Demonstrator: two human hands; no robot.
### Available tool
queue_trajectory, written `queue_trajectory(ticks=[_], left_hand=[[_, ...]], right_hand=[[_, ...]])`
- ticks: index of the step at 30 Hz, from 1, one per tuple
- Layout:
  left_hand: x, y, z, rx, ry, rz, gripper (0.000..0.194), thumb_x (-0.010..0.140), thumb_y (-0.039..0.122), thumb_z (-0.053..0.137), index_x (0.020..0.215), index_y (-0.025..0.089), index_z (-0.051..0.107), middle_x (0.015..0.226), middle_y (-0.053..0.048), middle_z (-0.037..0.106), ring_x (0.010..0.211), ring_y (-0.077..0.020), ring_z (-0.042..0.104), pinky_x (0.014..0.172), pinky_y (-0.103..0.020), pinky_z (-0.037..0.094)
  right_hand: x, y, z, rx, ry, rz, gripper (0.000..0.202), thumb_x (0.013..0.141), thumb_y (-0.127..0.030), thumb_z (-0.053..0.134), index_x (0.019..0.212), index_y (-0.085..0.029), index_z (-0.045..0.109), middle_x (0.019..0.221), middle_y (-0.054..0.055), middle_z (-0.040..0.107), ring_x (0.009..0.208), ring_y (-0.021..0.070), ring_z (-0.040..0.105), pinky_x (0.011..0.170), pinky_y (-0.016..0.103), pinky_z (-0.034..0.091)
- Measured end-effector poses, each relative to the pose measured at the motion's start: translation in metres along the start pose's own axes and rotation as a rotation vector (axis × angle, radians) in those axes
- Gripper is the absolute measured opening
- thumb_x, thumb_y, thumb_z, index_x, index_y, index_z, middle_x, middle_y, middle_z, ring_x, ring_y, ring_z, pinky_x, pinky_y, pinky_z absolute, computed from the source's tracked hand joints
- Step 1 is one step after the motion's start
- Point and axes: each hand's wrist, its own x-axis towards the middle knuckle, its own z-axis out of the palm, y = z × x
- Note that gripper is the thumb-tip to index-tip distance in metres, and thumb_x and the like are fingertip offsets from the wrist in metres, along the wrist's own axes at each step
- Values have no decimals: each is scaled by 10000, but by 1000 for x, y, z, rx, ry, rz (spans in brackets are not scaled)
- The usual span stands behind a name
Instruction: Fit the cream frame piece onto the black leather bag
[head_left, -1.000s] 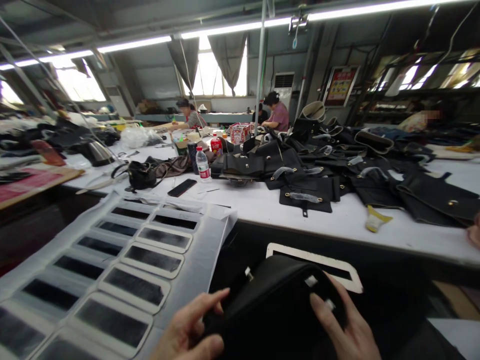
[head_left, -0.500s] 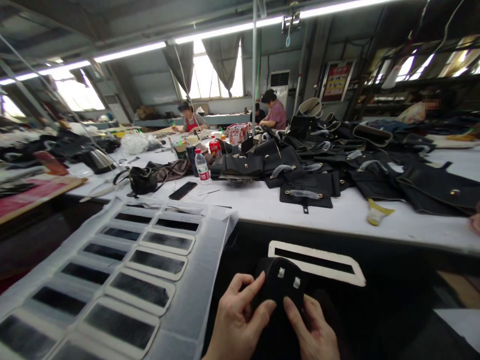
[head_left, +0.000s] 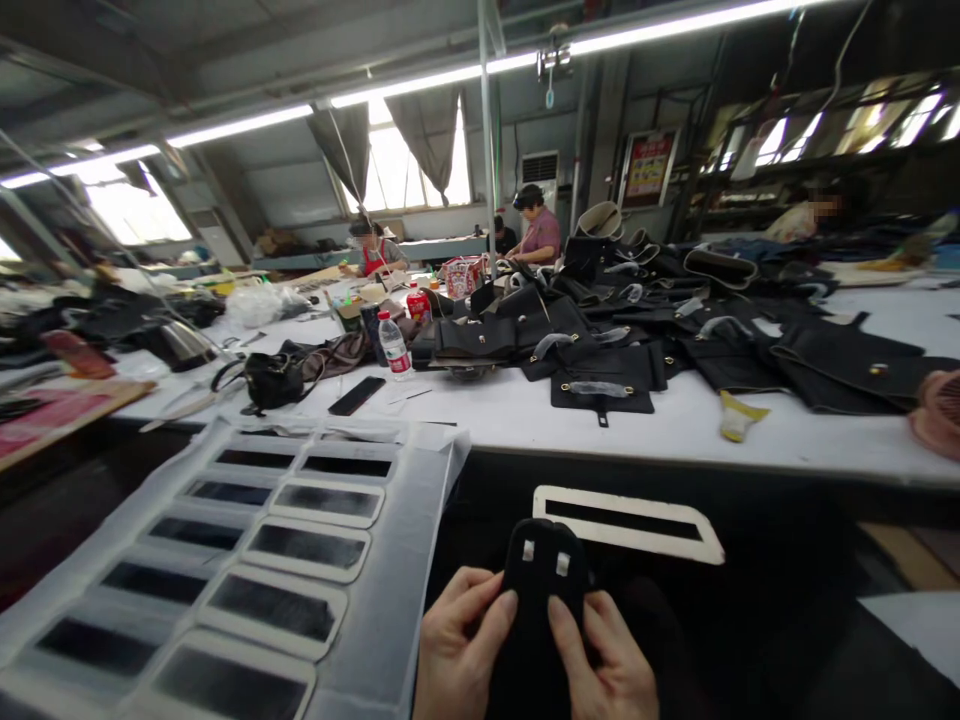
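A black leather-like piece [head_left: 534, 590] with a rounded top end is held up between both hands, low in the view. Two small whitish metal-looking tabs [head_left: 562, 563] show near its top. My left hand [head_left: 461, 640] pinches its left edge between thumb and fingers. My right hand [head_left: 604, 655] grips the right edge, thumb lying on the face. Just behind it lies a white frame-shaped piece [head_left: 701, 543] with a dark slot. Its support is too dark to make out.
At left, a translucent sheet [head_left: 397, 560] bears rows of white-framed dark panels [head_left: 274, 605]. Across the white table [head_left: 480, 410] are black bag pieces [head_left: 600, 375], a phone [head_left: 357, 396], a water bottle [head_left: 394, 348] and a yellow scrap [head_left: 739, 417]. People [head_left: 538, 230] sit farther back.
The black piece has turned more upright and faces me more squarely. Both hands have shifted slightly left with it. My left fingers have moved lower along its edge. The camera view has shifted a little.
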Motion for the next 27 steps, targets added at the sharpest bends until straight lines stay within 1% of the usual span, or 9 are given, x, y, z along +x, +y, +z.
queue_trajectory(ticks=[6,10,13,16,18,19,22,24,27], left_hand=[[-3,-8,3,-160,-19,-60,327,848,462,677,1010,191,760,916,-49,622,772,-157,605,683,-212,488],[-4,-9,6,-313,-2,-174,478,816,484,714,1232,253,663,913,-23,613,632,-99,560,631,-207,500],[-4,-4,12,-327,50,-126,565,793,488,734,1309,283,623,1084,-50,625,610,-76,555,623,-200,513],[-3,3,16,-234,88,-3,487,798,466,733,1241,269,685,1350,-83,550,723,-100,604,712,-201,543],[-2,7,17,-210,96,24,464,826,460,705,1254,286,675,1473,-70,470,903,-152,648,825,-220,554],[-2,8,17,-206,84,28,458,840,459,690,1267,297,664,1503,-55,449,1034,-187,641,910,-240,540],[-2,10,18,-225,58,47,450,868,459,657,1295,317,637,1490,-17,493,1361,-244,461,1143,-310,387],[-4,11,19,-283,63,40,452,870,463,654,1298,322,630,1451,-5,541,1400,-239,418,1194,-337,317],[-7,13,23,-388,79,-1,451,852,458,676,1280,318,644,1420,0,568,1377,-240,454,1187,-346,339]], right_hand=[[-2,-10,-1,43,1,-32,345,927,-510,544,928,-221,733,934,44,619,861,168,603,715,205,478],[-2,-16,1,59,32,-42,366,932,-517,535,886,-211,729,943,56,639,865,175,609,719,218,486],[-4,-16,3,75,80,-14,379,922,-536,540,995,-213,724,987,61,663,914,195,629,726,236,506],[-8,-13,4,52,210,13,473,902,-550,563,1257,-246,634,1211,46,657,1124,217,605,901,264,498],[-9,-11,4,-7,283,-11,549,883,-555,583,1344,-258,573,1337,30,607,1246,229,546,1025,295,444],[-9,-9,4,-45,300,-33,561,872,-557,594,1345,-256,576,1348,26,602,1266,236,534,1042,304,436],[-9,-9,3,-106,307,-88,535,842,-559,623,1272,-241,641,1275,35,650,1206,251,584,986,307,485],[-9,-13,2,-83,311,-68,511,823,-561,643,1219,-240,675,1222,39,677,1138,250,625,940,297,516],[-10,-22,3,-29,335,12,530,779,-588,671,1168,-229,698,1138,54,709,1051,255,664,858,290,561]])
